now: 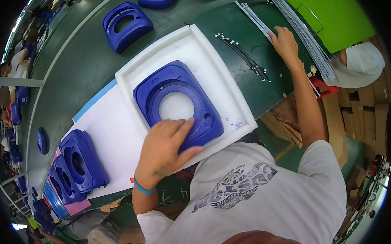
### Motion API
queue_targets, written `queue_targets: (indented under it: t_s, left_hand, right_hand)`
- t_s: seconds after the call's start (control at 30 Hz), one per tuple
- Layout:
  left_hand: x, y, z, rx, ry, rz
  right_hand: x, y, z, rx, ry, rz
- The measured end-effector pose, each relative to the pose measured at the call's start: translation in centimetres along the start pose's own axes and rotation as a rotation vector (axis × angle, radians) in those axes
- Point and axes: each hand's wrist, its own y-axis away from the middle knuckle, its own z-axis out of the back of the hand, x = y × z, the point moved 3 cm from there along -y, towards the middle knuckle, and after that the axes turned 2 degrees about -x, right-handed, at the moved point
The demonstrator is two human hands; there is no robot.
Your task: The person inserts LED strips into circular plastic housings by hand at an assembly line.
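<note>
A blue plastic housing (207, 111) with a large round opening lies in a white foam tray (243, 119). My left hand (164, 144), with a blue wristband, is closed over the housing's near left side; its fingers reach to the inner ring and its thumb lies by the outer edge. Out to the far right, my right hand (287, 45) is closed at a thin grey-white strip (254, 19), its fingertips partly hidden. Beside it lies a bundle of similar long strips (301, 37). Between tray and strips rests a bunch of short black cables (242, 54) with white ends.
Several blue housings (82, 160) stand at the left on a white sheet (112, 136). Another blue shell (125, 25) sits beyond the tray on the green conveyor (82, 67). A bright green panel (335, 19) is at the far right, with a person's white sleeve (359, 63) nearby.
</note>
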Motion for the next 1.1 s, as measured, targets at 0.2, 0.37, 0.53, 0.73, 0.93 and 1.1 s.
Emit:
queue_targets:
  t_s: [0.2, 0.37, 0.53, 0.73, 0.93, 1.1]
  left_hand:
    - [6.3, 0.5, -1.8, -0.522, 0.181, 0.064]
    - [5.9, 0.9, -2.3, -0.584, 0.158, 0.048]
    - [5.9, 0.8, -2.1, -0.574, 0.160, 0.028]
    - [6.1, 0.9, -2.2, -0.585, 0.174, 0.018]
    - [6.3, 1.0, -2.2, -0.579, 0.168, 0.011]
    - [6.3, 1.1, -2.2, -0.598, 0.223, 0.077]
  right_hand:
    - [-2.0, -2.0, -3.6, 0.158, -0.219, -0.196]
    - [-1.9, -2.0, -3.6, 0.148, -0.260, -0.141]
    - [-2.9, -2.7, -4.4, 0.205, -0.252, -0.175]
    - [-2.8, -3.2, -1.4, -0.036, -0.087, -0.171]
    - [1.8, -2.2, 8.3, -0.349, -0.192, 0.004]
    - [5.7, -0.1, 11.4, -0.392, -0.378, 0.080]
